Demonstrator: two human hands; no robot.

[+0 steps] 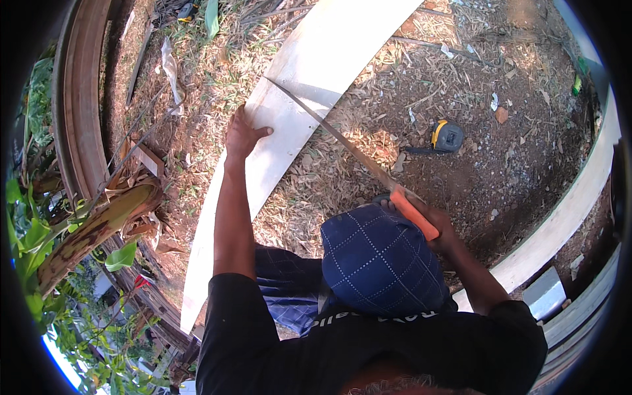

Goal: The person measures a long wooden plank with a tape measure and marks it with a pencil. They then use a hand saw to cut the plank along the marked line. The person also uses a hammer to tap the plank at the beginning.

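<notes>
A long pale wooden board (289, 112) slants across the view over the ground, from the top down to the lower left. My left hand (247, 135) grips its left edge, the thumb lying across the top face and the fingers at the edge. In my right hand (442, 227) is the orange handle of a handsaw (355, 153). The blade crosses the board at an angle just beyond my left hand, its tip near the far left edge. My bent knee in navy patterned trousers (382, 260) is beside the saw handle, hiding part of the right hand's surroundings.
A yellow and black tape measure (449, 136) lies on the leaf-strewn ground to the right; another tape measure (187, 12) is at the top left. Another pale board (559, 230) runs along the right side. Brown beams (84, 99) and a thick plant stem (99, 237) stand on the left.
</notes>
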